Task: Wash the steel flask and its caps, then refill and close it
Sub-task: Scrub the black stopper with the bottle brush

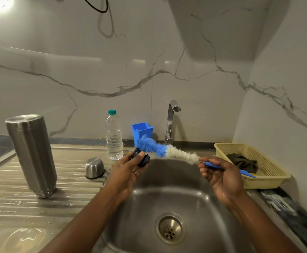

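Hovering over sink (205, 205), left hand (129, 170) clamped round black cap (145, 160), right hand (221, 177) pinching brush handle (212, 164).

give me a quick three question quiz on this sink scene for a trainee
1. True or false: the steel flask stands on the drainboard, left of the sink.
2. What does the right hand hold? A) bottle brush B) sponge C) spoon
3. Fill in: the left hand holds a black ___ above the sink.
Key: 1 true; 2 A; 3 cap.
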{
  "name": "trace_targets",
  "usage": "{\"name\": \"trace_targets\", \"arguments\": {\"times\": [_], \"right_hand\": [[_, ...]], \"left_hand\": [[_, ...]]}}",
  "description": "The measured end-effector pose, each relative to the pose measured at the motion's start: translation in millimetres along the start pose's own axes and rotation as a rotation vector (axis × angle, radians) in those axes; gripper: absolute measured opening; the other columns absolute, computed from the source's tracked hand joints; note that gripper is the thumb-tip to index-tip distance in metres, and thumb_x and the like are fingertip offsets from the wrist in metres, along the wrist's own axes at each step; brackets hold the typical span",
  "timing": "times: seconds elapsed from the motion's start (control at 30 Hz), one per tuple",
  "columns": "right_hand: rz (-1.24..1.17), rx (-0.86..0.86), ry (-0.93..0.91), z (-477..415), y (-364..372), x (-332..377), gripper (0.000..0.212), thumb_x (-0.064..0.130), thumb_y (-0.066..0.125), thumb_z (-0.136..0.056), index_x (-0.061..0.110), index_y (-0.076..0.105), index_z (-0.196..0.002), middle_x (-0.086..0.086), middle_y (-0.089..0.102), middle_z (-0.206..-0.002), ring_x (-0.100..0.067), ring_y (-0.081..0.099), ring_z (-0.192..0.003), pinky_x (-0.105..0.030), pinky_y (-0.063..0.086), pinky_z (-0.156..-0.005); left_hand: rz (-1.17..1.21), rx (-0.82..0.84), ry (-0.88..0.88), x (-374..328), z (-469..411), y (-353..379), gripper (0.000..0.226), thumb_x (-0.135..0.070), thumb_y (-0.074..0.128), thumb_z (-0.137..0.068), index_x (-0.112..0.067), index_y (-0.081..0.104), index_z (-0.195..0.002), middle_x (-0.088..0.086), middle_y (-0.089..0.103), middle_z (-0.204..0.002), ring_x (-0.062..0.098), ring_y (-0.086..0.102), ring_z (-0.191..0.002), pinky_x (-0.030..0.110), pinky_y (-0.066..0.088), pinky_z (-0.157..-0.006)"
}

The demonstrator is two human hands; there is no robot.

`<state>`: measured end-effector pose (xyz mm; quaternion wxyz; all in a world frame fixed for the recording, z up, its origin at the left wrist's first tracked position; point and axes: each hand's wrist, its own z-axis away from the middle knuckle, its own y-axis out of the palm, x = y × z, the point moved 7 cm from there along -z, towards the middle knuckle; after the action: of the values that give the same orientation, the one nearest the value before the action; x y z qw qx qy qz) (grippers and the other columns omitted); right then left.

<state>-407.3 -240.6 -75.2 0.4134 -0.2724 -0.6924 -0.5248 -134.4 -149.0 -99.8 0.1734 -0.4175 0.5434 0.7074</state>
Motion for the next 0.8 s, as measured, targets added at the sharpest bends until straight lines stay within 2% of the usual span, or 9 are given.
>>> {"name": "trace_targets", "arguments": {"times": [0.1, 0.27, 0.37, 0.5, 0.67, 0.8], "right_hand": [[0.014, 0.015, 0.013, 0, 4, -1, 0.030, 0.003, 0.043, -0.099, -0.012, 0.069, -0.100, -0.022, 0.071, -0.078, -0.022, 0.069, -0.063, -0.025, 0.058, -0.055], [-0.005, -0.021, 0.010, -2, -5, 2, 0.030, 0.003, 0.042, -0.098, -0.011, 0.068, -0.096, -0.021, 0.068, -0.074, -0.021, 0.066, -0.059, -0.023, 0.056, -0.052], [0.007, 0.020, 0.034, -1, 2, -5, 0.031, 0.004, 0.042, -0.099, -0.013, 0.068, -0.101, -0.022, 0.070, -0.077, -0.022, 0.067, -0.063, -0.025, 0.058, -0.054], [0.011, -0.024, -0.001, -2, -4, 7, 0.030, 0.002, 0.041, -0.097, -0.011, 0.067, -0.093, -0.020, 0.068, -0.072, -0.020, 0.065, -0.058, -0.023, 0.056, -0.051], [0.017, 0.000, 0.031, -1, 0, -3, 0.030, 0.003, 0.043, -0.098, -0.012, 0.069, -0.097, -0.022, 0.071, -0.076, -0.022, 0.068, -0.062, -0.025, 0.058, -0.054], [0.014, -0.039, -0.007, -3, -9, 7, 0.030, 0.003, 0.042, -0.098, -0.010, 0.068, -0.091, -0.021, 0.069, -0.073, -0.022, 0.065, -0.060, -0.023, 0.056, -0.052]], "left_hand": [[-0.026, 0.023, 0.000, 2, 2, 4, 0.050, -0.009, 0.076, -0.081, 0.002, 0.065, -0.128, 0.022, 0.075, -0.122, 0.035, 0.072, -0.118, 0.041, 0.061, -0.096], [-0.058, -0.035, 0.000, -1, -4, -7, 0.036, -0.004, 0.073, -0.091, 0.002, 0.066, -0.126, 0.021, 0.077, -0.118, 0.034, 0.074, -0.113, 0.048, 0.056, -0.103], [-0.109, -0.010, 0.002, 2, 0, -1, 0.034, 0.001, 0.072, -0.089, 0.001, 0.068, -0.123, 0.020, 0.078, -0.114, 0.033, 0.076, -0.109, 0.046, 0.057, -0.101], [-0.086, -0.029, 0.013, -1, -1, -3, 0.028, 0.007, 0.067, -0.092, 0.000, 0.069, -0.119, 0.021, 0.078, -0.113, 0.032, 0.078, -0.103, 0.046, 0.057, -0.100], [-0.087, -0.032, 0.003, 3, 1, 0, 0.026, 0.008, 0.066, -0.093, 0.000, 0.068, -0.117, 0.022, 0.078, -0.112, 0.035, 0.076, -0.106, 0.047, 0.058, -0.100], [-0.057, -0.060, 0.024, -5, -3, -6, 0.028, 0.004, 0.064, -0.096, 0.001, 0.066, -0.123, 0.021, 0.077, -0.117, 0.033, 0.076, -0.110, 0.043, 0.062, -0.095]]}}
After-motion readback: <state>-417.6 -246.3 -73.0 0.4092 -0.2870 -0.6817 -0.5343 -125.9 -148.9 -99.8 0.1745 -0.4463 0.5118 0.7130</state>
